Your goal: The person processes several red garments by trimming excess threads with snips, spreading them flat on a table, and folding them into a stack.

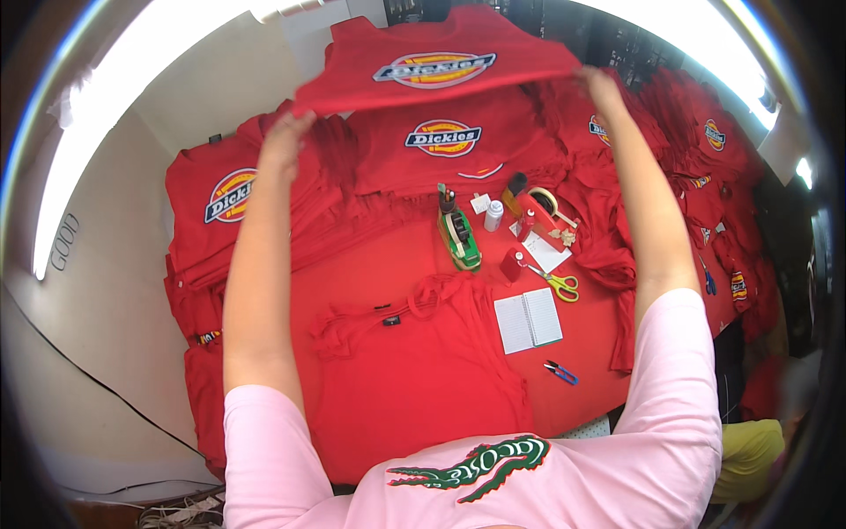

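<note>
Both my arms reach to the far side of the table, holding a red T-shirt (529, 63) with a printed chest logo stretched between them. My left hand (284, 145) is closed on its left lower corner, and my right hand (601, 93) grips the right one. The held shirt hangs in the air over a pile of folded red shirts (379, 154) with the same logo. Closer to me, another red T-shirt (414, 388) lies flat, its neckline facing away and a dark neck label showing.
Right of the middle lie a green tape dispenser (459, 240), white bottle (494, 216), tape roll (544, 203), yellow-green scissors (562, 285), open notebook (528, 321) and blue thread snips (561, 373). More shirt stacks (198, 181) line the far and side edges. Someone's yellow clothing (749, 450) shows at lower right.
</note>
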